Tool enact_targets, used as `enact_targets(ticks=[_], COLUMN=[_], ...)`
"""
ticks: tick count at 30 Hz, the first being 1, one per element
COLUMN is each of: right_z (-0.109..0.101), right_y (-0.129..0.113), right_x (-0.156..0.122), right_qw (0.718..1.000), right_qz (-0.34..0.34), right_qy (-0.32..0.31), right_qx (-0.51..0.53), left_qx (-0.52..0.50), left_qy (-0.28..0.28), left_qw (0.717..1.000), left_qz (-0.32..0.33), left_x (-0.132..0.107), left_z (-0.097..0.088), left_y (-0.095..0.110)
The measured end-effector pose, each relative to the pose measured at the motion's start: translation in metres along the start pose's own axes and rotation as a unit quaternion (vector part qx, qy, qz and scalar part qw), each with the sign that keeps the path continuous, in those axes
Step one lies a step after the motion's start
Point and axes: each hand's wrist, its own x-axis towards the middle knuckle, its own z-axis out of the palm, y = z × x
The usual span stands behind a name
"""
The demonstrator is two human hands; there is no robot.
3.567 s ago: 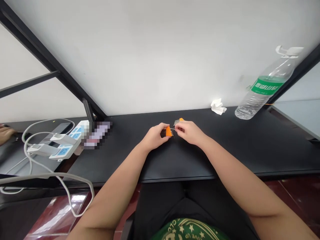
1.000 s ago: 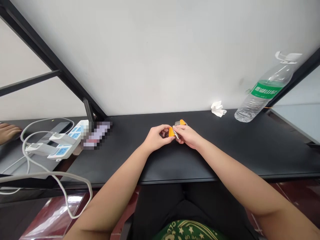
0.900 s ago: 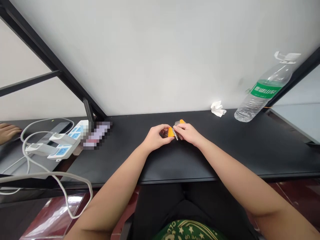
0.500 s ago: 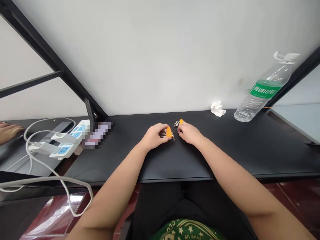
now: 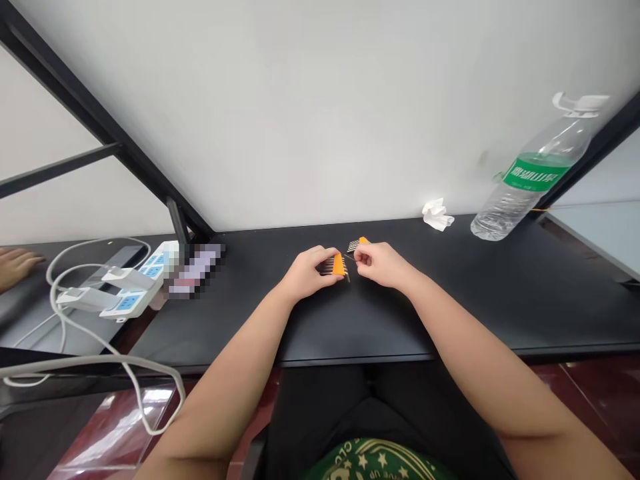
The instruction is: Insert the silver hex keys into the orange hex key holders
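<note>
My left hand [image 5: 309, 274] grips an orange hex key holder [image 5: 339, 264] between thumb and fingers, low over the black desk. Several metal hex keys pass through it, their ends poking out on both sides. Close by on the right, my right hand [image 5: 378, 263] pinches a thin hex key [image 5: 349, 257] that points left toward the holder. Just behind the right hand lies a second orange holder [image 5: 363, 240] with several metal keys on its left side; the hand hides part of it.
On the black desk [image 5: 240, 267] stand a large clear bottle [image 5: 520, 180] and a crumpled tissue [image 5: 437, 215] at the back right. At left are a white power strip [image 5: 131, 300], looping white cables [image 5: 120, 361] and a blurred flat item [image 5: 197, 269]. Another person's hand [image 5: 17, 267] shows far left.
My right hand has lifted slightly and turned, with the thin hex key now angled between the hands. My left hand keeps its hold on the orange holder. The other person's hand shifted left.
</note>
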Motion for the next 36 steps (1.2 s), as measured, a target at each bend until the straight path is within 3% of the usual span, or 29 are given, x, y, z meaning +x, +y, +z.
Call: enact_targets(ticks=[11, 16, 19, 22, 26, 28, 30, 33, 36], right_z=[-0.004, -0.004, 0.001, 0.008, 0.016, 0.017, 0.017, 0.014, 0.011], right_y=[-0.003, -0.006, -0.008, -0.007, -0.003, 0.0, 0.004, 0.014, 0.029], right_x=[-0.001, -0.004, -0.002, 0.001, 0.005, 0.005, 0.006, 0.009, 0.014], right_qw=[0.995, 0.99, 0.963, 0.928, 0.897, 0.904, 0.935, 0.984, 0.988], right_qz=[-0.09, -0.019, 0.024, 0.029, 0.076, 0.089, 0.086, 0.067, 0.088], right_qy=[0.052, 0.014, -0.021, -0.007, -0.052, -0.061, -0.016, 0.09, 0.129], right_qx=[0.006, 0.141, 0.269, 0.371, 0.432, 0.414, 0.344, 0.139, -0.015], left_qx=[0.015, -0.009, -0.014, -0.025, -0.044, -0.04, -0.017, 0.039, 0.082], left_qy=[0.004, -0.011, 0.0, 0.015, 0.025, 0.029, 0.026, 0.004, -0.022], left_qw=[1.0, 0.999, 0.997, 0.995, 0.994, 0.994, 0.996, 0.998, 0.996], left_qz=[0.02, 0.04, 0.07, 0.093, 0.097, 0.092, 0.079, 0.043, 0.003], left_x=[-0.001, -0.002, -0.002, -0.001, 0.001, 0.001, 0.001, 0.0, 0.0], left_z=[0.0, 0.002, 0.004, 0.005, 0.005, 0.003, 0.001, -0.002, -0.002], left_y=[-0.001, 0.0, 0.007, 0.014, 0.019, 0.019, 0.017, 0.011, 0.001])
